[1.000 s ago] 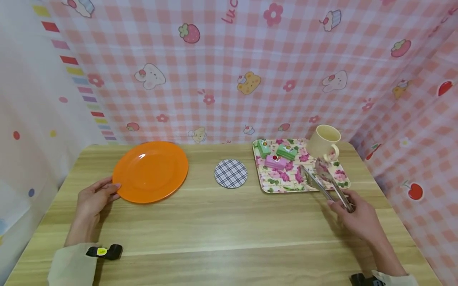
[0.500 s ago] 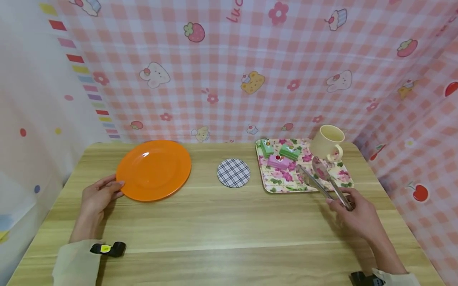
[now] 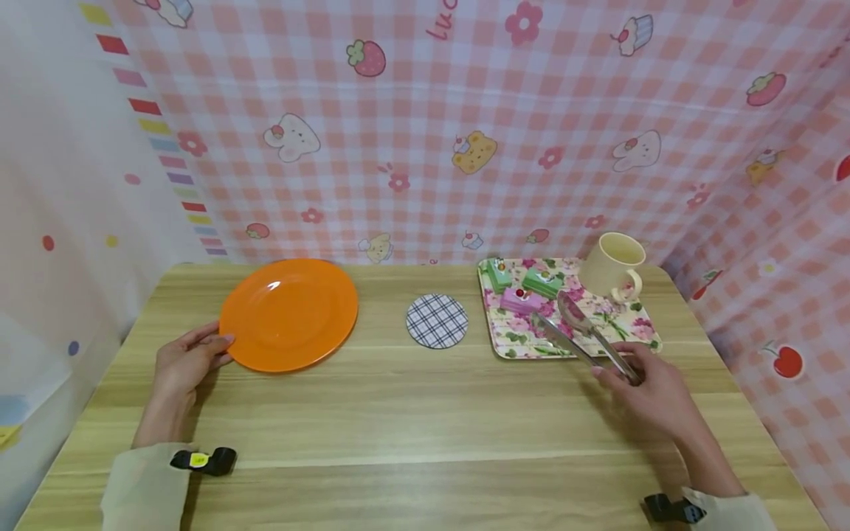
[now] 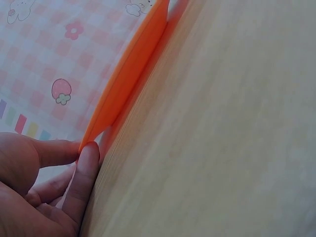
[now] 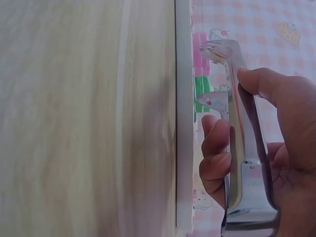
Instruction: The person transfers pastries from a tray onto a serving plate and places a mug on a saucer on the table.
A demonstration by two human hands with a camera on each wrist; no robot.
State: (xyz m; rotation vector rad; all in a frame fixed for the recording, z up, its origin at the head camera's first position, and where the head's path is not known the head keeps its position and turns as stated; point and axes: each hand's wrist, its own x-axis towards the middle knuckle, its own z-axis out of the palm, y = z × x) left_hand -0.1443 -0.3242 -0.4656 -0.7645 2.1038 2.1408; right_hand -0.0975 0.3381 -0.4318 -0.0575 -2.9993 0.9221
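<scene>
On the left of the table, my left hand holds the near-left rim of an orange plate. In the left wrist view, the thumb and a finger pinch the rim of the plate, close to the tabletop. My right hand grips metal tongs, whose two arms are spread apart with nothing between the tips. Those tips hang over a floral tray, close to a pink toy cake slice. Two green toy cake slices, one in the corner and one beside it, lie behind the pink one.
A cream mug stands on the tray's back-right corner. Between plate and tray lies a round checked coaster. A pink gingham cloth hangs behind the wooden table, and another cloth hangs along the right side.
My right hand has moved the tongs left, bringing the tips from near the mug toward the pink cake slice. My left hand stays on the plate. The head view has shifted slightly.
</scene>
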